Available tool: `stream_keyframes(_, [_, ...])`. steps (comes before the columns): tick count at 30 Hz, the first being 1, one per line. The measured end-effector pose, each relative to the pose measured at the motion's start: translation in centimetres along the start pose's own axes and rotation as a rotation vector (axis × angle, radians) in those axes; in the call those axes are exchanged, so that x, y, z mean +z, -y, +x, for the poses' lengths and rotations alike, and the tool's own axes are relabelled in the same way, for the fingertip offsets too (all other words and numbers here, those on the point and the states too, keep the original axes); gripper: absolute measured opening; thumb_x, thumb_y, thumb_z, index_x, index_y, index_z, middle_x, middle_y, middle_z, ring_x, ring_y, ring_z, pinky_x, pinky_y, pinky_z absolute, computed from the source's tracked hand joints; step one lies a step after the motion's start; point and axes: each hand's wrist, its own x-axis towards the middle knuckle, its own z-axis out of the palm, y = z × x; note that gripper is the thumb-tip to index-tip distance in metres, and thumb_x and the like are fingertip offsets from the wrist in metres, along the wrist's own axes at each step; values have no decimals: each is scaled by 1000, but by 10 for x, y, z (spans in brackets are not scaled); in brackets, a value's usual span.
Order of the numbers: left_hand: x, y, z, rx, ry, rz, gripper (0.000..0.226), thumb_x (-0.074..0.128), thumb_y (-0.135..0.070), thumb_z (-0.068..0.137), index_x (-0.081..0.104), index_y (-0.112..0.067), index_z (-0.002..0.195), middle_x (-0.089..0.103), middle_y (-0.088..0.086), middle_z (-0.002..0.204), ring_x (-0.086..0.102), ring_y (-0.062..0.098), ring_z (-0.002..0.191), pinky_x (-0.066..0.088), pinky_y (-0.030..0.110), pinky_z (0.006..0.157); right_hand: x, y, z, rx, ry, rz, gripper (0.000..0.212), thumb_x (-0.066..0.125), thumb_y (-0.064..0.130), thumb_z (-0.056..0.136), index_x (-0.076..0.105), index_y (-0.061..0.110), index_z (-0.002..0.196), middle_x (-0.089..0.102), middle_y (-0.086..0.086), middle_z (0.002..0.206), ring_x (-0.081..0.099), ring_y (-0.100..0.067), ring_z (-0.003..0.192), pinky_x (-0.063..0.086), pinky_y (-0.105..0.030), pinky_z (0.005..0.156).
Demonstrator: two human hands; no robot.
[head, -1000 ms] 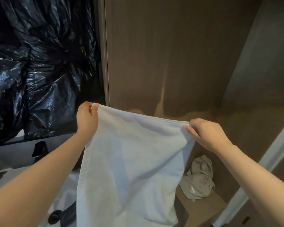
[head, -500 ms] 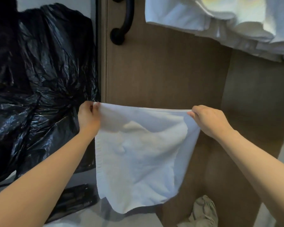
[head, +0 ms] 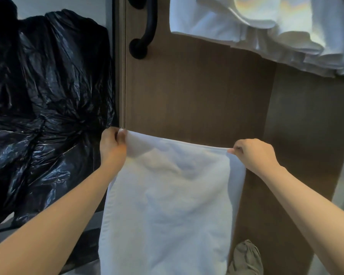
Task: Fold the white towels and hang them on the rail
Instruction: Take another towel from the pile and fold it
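Pinching the top corners of a white towel point(head: 167, 205), both hands hold it stretched flat in front of the person. The left hand point(head: 112, 148) has its fingers point(head: 121, 135) closed on the left corner, and the right hand point(head: 254, 155) has its fingertips point(head: 234, 150) closed on the right corner, so the top edge runs taut between them, a little lower on the right. The towel hangs straight down from that edge and leaves the picture at the bottom, so its lower hem cannot be seen. A second layer shows along its right side, which suggests it is already doubled once, though I cannot be sure.

Other white towels point(head: 266, 30) are draped at the top right, probably on the rail, which itself is hidden under them. That part of the job looks done; this towel, by my reading, needs at least one more fold before it goes up beside them.

Room is tight on the left: black bags point(head: 48, 96) bulge just beside the left hand. A brown wooden panel point(head: 197, 92) stands close behind the towel, with a black handle point(head: 145, 32) above the left corner. A crumpled grey cloth point(head: 245, 259) lies low on the right. Between the top edge and the hung towels the way up is open.
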Motion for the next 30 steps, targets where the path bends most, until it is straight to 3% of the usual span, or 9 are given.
stream_keyframes(6, [7, 6, -12, 30, 31, 24, 18, 44, -27, 101, 55, -14, 94, 56, 3, 91, 47, 9, 72, 29, 18, 57, 15, 0, -16, 32, 126, -23, 30, 54, 49, 96, 71, 26, 89, 68, 6, 79, 60, -15, 72, 34, -23, 50])
stream_keyframes(10, [11, 7, -30, 41, 102, 26, 18, 45, -27, 100, 51, -18, 87, 53, -2, 80, 49, 4, 68, 31, 13, 55, 32, 4, -29, 51, 270, -97, 23, 57, 40, 96, 73, 24, 97, 70, 4, 96, 63, -19, 89, 45, -25, 65])
stream_keyframes(12, [14, 7, -46, 106, 151, 22, 22, 47, -26, 100, 48, -18, 79, 50, -7, 76, 48, 3, 68, 34, 10, 56, 41, 10, -39, 69, 297, -46, 18, 60, 36, 94, 72, 23, 98, 68, 2, 100, 62, -18, 91, 44, -25, 66])
stream_keyframes(16, [20, 15, -84, 186, 281, -1, 19, 52, -24, 98, 56, -15, 83, 55, -11, 81, 50, -2, 75, 36, 8, 64, 57, 35, -67, 21, 285, 297, 15, 66, 36, 90, 70, 24, 99, 66, 5, 94, 60, -10, 81, 47, -22, 63])
stream_keyframes(20, [19, 25, -119, 173, 383, 4, 19, 53, -25, 97, 56, -16, 81, 54, -10, 81, 50, 1, 75, 37, 11, 64, 71, 64, -102, -60, 291, 558, 19, 67, 35, 90, 69, 26, 106, 63, 13, 99, 61, -7, 89, 51, -20, 72])
stream_keyframes(23, [14, 28, -140, 137, 448, -7, 21, 55, -22, 97, 54, -23, 75, 53, -11, 78, 50, 2, 73, 37, 11, 63, 84, 84, -136, 23, 303, 777, 28, 65, 36, 91, 65, 30, 119, 63, 18, 113, 62, -5, 100, 59, -31, 81])
stream_keyframes(26, [12, 27, -163, 125, 519, -13, 19, 58, -16, 95, 57, -21, 76, 55, -9, 78, 51, 1, 76, 36, 7, 64, 95, 101, -162, 81, 287, 926, 36, 61, 36, 94, 59, 35, 130, 55, 29, 126, 59, -4, 112, 57, -35, 89])
stream_keyframes(28, [11, 26, -175, 87, 534, -32, 15, 59, -16, 95, 62, -16, 80, 58, -5, 81, 53, 4, 78, 37, 8, 65, 101, 110, -175, 104, 299, 1061, 36, 59, 34, 96, 57, 39, 131, 52, 34, 126, 61, -4, 105, 57, -32, 87])
stream_keyframes(30, [9, 24, -185, 60, 547, -63, 13, 59, -17, 95, 63, -13, 82, 59, -4, 83, 54, 6, 79, 38, 10, 66, 105, 117, -185, 130, 319, 1163, 32, 58, 31, 97, 56, 44, 126, 60, 24, 124, 65, -9, 86, 56, -26, 78])
